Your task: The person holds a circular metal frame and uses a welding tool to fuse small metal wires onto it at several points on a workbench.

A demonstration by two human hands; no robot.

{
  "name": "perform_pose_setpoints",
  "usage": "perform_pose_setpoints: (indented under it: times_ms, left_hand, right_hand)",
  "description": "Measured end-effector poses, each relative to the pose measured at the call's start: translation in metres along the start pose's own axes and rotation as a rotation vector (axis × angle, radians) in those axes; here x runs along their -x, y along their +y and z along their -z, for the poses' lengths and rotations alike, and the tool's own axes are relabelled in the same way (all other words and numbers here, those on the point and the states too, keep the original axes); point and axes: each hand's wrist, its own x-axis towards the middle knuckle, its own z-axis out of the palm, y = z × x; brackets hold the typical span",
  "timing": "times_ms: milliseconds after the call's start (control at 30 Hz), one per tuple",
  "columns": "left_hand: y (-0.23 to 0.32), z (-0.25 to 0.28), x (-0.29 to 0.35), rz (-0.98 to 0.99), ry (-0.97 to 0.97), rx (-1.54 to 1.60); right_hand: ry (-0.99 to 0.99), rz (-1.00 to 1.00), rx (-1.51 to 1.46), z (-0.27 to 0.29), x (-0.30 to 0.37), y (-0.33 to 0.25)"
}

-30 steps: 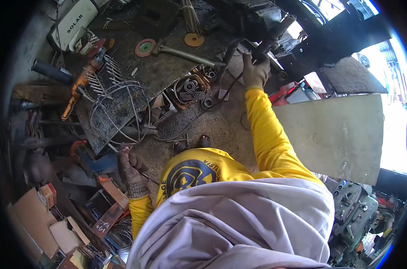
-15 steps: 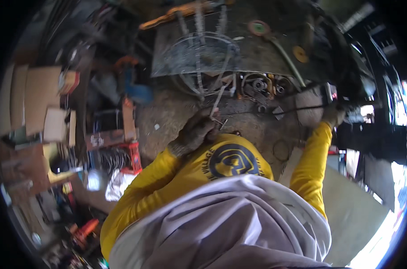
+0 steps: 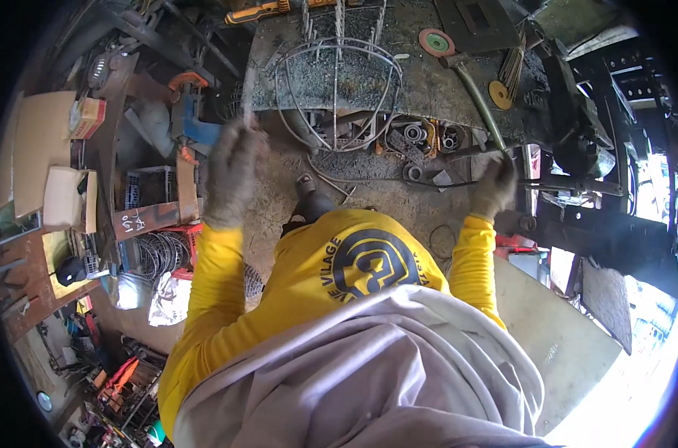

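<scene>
My left hand (image 3: 234, 175), in a dusty grey glove and smeared by motion, is raised left of the round wire frame. Its fingers are closed around a thin light rod (image 3: 248, 93) that points away from me. My gloved right hand (image 3: 494, 187) is at the near end of the hammer (image 3: 479, 101); whether its fingers grip the handle cannot be made out. The hammer lies with its head on the dark metal bench (image 3: 428, 82) and its handle over the near edge. The wire frame (image 3: 335, 93), made of bent metal rods, overhangs the same edge.
Grinding discs (image 3: 436, 42) lie on the bench. An orange power tool (image 3: 260, 11) is at the far left. Metal rings (image 3: 413, 134) and scraps sit below the bench edge. A T-shaped rod (image 3: 345, 196) lies near my foot. Cardboard boxes (image 3: 36, 153) stand at the left.
My left hand has swung left from in front of my chest, carrying the thin rod. The right hand has shifted left, up to the end of the hammer handle.
</scene>
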Motion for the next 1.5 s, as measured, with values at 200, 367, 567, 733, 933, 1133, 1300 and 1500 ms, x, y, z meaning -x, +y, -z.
perform_pose_setpoints:
  times_ms: [200, 367, 567, 733, 933, 1133, 1300, 1500]
  left_hand:
    - [-0.041, 0.072, -0.148, -0.360, -0.047, -0.754]
    - [-0.033, 0.054, -0.213, -0.482, -0.193, -0.888]
    - [-0.041, 0.049, -0.258, -0.636, -0.353, -0.959]
    - [-0.045, 0.050, -0.276, -0.807, -0.416, -0.911]
    - [-0.050, 0.038, -0.290, -0.920, -0.460, -0.930]
    - [-0.043, 0.035, -0.289, -0.947, -0.441, -0.904]
    - [-0.038, 0.034, -0.294, -0.990, -0.481, -0.966]
    - [-0.043, 0.033, -0.325, -1.127, -0.422, -1.012]
  right_hand:
    - [-0.534, 0.201, 0.101, -0.109, -0.034, -0.085]
    - [-0.774, 0.425, 0.586, -0.183, -0.089, -0.113]
    - [-0.971, 0.521, 0.895, -0.226, -0.103, -0.087]
    - [-1.012, 0.340, 0.779, -0.233, -0.103, -0.081]
    - [-0.951, 0.239, 0.699, -0.229, -0.106, -0.056]
    - [-0.904, 0.185, 0.625, -0.228, -0.098, -0.059]
    - [-0.889, 0.413, 0.844, -0.226, -0.095, -0.077]
    - [-0.534, -0.242, 0.403, -0.210, -0.075, -0.124]
